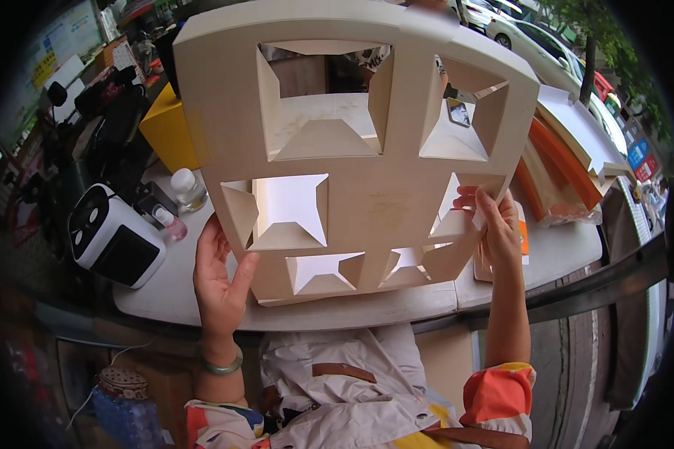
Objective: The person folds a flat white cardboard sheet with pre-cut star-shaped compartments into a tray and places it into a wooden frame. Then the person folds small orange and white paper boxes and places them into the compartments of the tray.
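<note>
A large cream cardboard box (397, 198) with several window-like cut-outs, their flaps folded inward, stands tilted over the white table. My left hand (221, 277) grips its lower left edge, thumb toward me and the other fingers along the side. At the right edge, my right hand (498, 224) pinches the cardboard beside the middle-right cut-out, with some fingertips showing through that opening. A flap (288, 234) slopes in from the bottom of the middle-left cut-out. Most of the box's inside is hidden behind its front face.
On the left of the table (337, 318) are a white-and-black device (116, 236), a clear bottle (189, 188), a small pink bottle (171, 223) and a yellow box (168, 129). A phone (458, 112) shows through the upper-right cut-out. Orange and cream cardboard pieces (565, 161) lie at right.
</note>
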A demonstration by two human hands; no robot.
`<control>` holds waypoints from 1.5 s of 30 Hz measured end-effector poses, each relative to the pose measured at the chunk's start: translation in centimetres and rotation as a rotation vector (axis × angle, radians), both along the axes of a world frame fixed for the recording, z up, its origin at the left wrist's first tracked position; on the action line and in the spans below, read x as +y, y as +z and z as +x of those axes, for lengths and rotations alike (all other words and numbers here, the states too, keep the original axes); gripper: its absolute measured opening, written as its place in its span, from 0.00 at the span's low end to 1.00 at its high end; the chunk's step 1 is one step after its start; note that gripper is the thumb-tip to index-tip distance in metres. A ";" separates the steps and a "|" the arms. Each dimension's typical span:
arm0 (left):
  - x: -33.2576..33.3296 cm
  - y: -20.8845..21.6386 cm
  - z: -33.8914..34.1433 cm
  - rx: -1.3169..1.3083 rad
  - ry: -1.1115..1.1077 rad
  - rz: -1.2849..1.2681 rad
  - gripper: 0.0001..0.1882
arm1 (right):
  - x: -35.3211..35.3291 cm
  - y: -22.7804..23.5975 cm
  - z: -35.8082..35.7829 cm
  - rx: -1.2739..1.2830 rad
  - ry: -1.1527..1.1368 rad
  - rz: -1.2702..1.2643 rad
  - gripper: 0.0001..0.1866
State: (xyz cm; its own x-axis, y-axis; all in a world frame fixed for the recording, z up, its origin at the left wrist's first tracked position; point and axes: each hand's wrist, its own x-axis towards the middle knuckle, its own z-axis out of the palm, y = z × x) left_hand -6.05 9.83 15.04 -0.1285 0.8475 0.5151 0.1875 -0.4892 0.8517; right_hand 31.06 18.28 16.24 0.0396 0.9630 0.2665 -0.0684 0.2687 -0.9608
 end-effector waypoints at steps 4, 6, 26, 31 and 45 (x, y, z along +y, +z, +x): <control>2.6 0.5 -1.0 0.258 0.197 0.093 0.30 | 2.4 4.7 0.6 -0.157 -0.180 0.317 0.19; 4.3 -1.0 -2.0 -0.022 0.121 0.071 0.29 | 4.4 7.4 1.1 -0.168 -0.244 0.548 0.17; 1.6 -2.6 3.7 -0.025 -0.104 -0.171 0.47 | 4.5 4.9 -22.3 -1.496 0.346 1.132 0.10; 3.4 -6.8 1.7 -0.227 -0.069 -0.329 0.42 | 4.3 2.8 -19.4 -1.427 0.241 1.057 0.30; 4.3 -10.8 -0.6 -0.210 -0.020 -0.485 0.39 | -10.1 8.5 -8.0 0.014 0.006 1.699 0.30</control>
